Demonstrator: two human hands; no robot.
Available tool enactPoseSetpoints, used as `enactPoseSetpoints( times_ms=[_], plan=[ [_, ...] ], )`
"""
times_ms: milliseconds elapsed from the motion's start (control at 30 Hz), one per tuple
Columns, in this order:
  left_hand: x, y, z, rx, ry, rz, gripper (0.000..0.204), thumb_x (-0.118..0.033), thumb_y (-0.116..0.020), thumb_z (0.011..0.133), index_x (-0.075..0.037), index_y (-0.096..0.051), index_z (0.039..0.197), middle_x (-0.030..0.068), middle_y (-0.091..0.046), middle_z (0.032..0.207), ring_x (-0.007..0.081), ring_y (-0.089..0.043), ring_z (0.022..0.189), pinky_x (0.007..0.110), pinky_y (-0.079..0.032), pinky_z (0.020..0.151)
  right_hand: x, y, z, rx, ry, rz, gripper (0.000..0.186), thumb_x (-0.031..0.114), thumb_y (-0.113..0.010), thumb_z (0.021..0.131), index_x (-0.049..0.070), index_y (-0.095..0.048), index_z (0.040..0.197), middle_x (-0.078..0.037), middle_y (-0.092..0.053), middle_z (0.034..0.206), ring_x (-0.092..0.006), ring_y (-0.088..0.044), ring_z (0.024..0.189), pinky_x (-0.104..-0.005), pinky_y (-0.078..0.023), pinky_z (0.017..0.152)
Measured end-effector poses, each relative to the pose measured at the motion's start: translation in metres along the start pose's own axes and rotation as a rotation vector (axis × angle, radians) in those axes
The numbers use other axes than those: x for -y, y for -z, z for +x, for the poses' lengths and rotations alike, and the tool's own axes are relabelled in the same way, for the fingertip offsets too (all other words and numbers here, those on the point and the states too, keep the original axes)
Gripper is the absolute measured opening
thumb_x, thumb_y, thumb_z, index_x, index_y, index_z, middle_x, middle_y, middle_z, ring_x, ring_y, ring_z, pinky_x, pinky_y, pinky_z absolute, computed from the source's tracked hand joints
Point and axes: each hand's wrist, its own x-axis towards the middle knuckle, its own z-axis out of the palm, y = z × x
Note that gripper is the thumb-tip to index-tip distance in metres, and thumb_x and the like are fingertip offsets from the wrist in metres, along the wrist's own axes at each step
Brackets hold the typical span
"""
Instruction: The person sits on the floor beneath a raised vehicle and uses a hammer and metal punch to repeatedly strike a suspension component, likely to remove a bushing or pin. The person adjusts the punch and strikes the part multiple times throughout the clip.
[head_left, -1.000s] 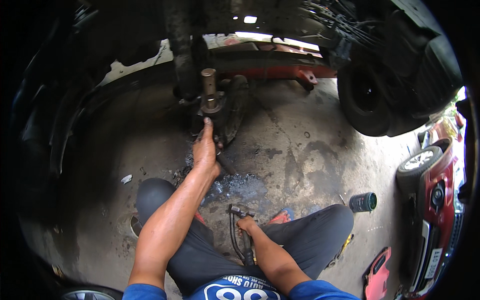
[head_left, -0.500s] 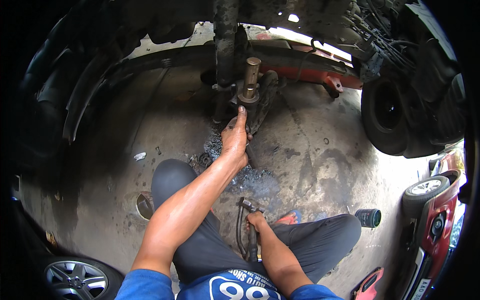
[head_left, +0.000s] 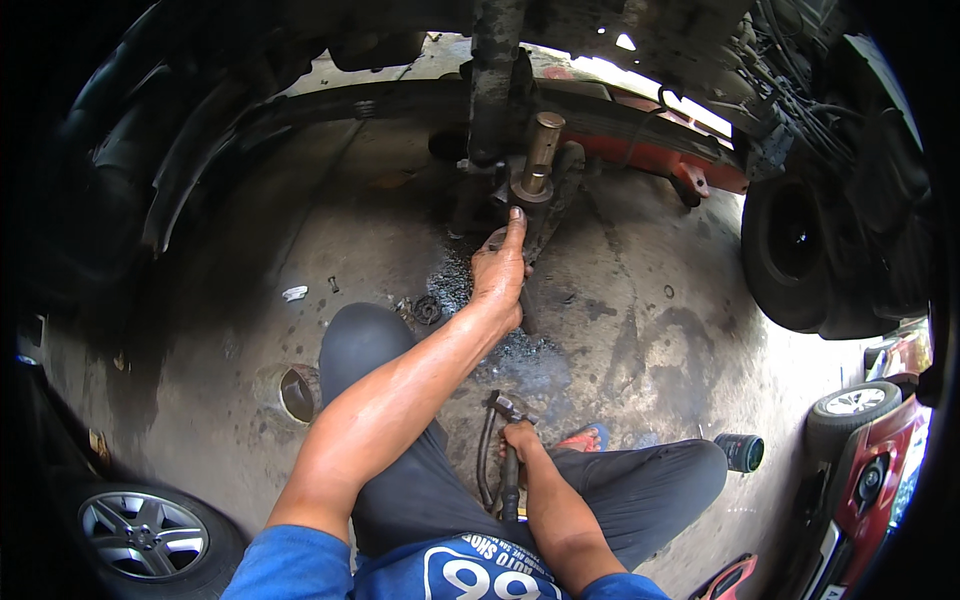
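Observation:
My left hand point(head_left: 500, 270) reaches out ahead, fingers wrapped round a dark metal part under the vehicle, its thumb pointing up. Just above the thumb stands a brass-coloured metal cylinder point(head_left: 542, 150) with a hole in its side and a flange at its foot. The part inside my left fist is mostly hidden. Down between my legs, my right hand point(head_left: 517, 436) is closed on a hammer point(head_left: 511, 485), gripping it just below its head. A thin curved dark rod point(head_left: 484, 462) lies beside the hammer handle.
Above hangs the vehicle's underside with a dark vertical tube point(head_left: 494, 85). A tyre point(head_left: 790, 240) and hoses are at right. On the stained floor lie a bolt point(head_left: 333, 284), a white scrap point(head_left: 295, 293), a ring-shaped part point(head_left: 427, 310), an open can point(head_left: 298, 392) and a dark jar point(head_left: 740, 452).
The view has shifted slightly, so the scene sits a little further right and lower at left. Both hands keep their grips, the left on the metal part and the right on the hammer.

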Motion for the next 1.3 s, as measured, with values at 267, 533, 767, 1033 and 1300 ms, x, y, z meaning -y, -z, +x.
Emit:
enactPoseSetpoints(
  times_ms=[267,533,767,1033,1300],
  plan=[
    [0.001,-0.001,0.002,-0.038,0.01,0.005,0.048,-0.051,-0.07,0.091,-0.006,-0.063,0.107,-0.0028,-0.047,0.073,0.0083,-0.044,0.062,0.024,-0.04,0.056,-0.01,0.003,0.019,0.029,0.101,-0.336,0.02,0.008,-0.052,0.092,-0.008,-0.064,0.09,-0.023,-0.065,0.082,-0.0346,-0.065,0.072,-0.0463,-0.056,0.063],
    [0.001,-0.001,0.001,-0.042,-0.007,0.026,0.049,-0.053,-0.068,0.092,-0.005,-0.065,0.104,-0.003,-0.048,0.072,0.0083,-0.043,0.06,0.025,-0.04,0.056,0.227,0.043,-0.152,-0.622,1.077,-0.127,0.049,0.034,-0.065,0.096,-0.006,-0.06,0.124,-0.024,-0.069,0.114,-0.0329,-0.067,0.108,-0.0436,-0.052,0.093],
    [0.001,0.0,0.003,-0.02,-0.016,0.042,0.051,-0.053,-0.068,0.092,-0.004,-0.067,0.105,-0.0024,-0.05,0.074,0.0086,-0.044,0.061,0.026,-0.041,0.057,0.409,0.017,-0.325,-0.337,1.76,-0.603,0.041,0.022,-0.076,0.084,0.002,-0.067,0.119,-0.015,-0.073,0.104,-0.023,-0.071,0.091,-0.0332,-0.054,0.083],
    [0.008,0.001,0.011,0.0,-0.065,0.016,0.047,-0.053,-0.069,0.092,-0.006,-0.068,0.096,-0.0025,-0.049,0.071,0.0089,-0.042,0.06,0.026,-0.04,0.056,0.453,0.014,-0.378,-0.291,1.493,-1.288,0.034,0.022,-0.075,0.086,0.0,-0.072,0.111,-0.015,-0.073,0.087,-0.0208,-0.068,0.076,-0.0348,-0.055,0.073],
    [0.01,0.002,0.014,0.004,-0.091,0.036,0.046,-0.051,-0.068,0.092,-0.005,-0.067,0.096,-0.0024,-0.048,0.068,0.0093,-0.043,0.058,0.027,-0.04,0.056,0.467,0.005,-0.404,-0.243,1.452,-1.547,0.027,0.004,-0.072,0.08,0.002,-0.074,0.106,-0.013,-0.075,0.09,-0.0217,-0.07,0.079,-0.0346,-0.057,0.075]
  ],
)
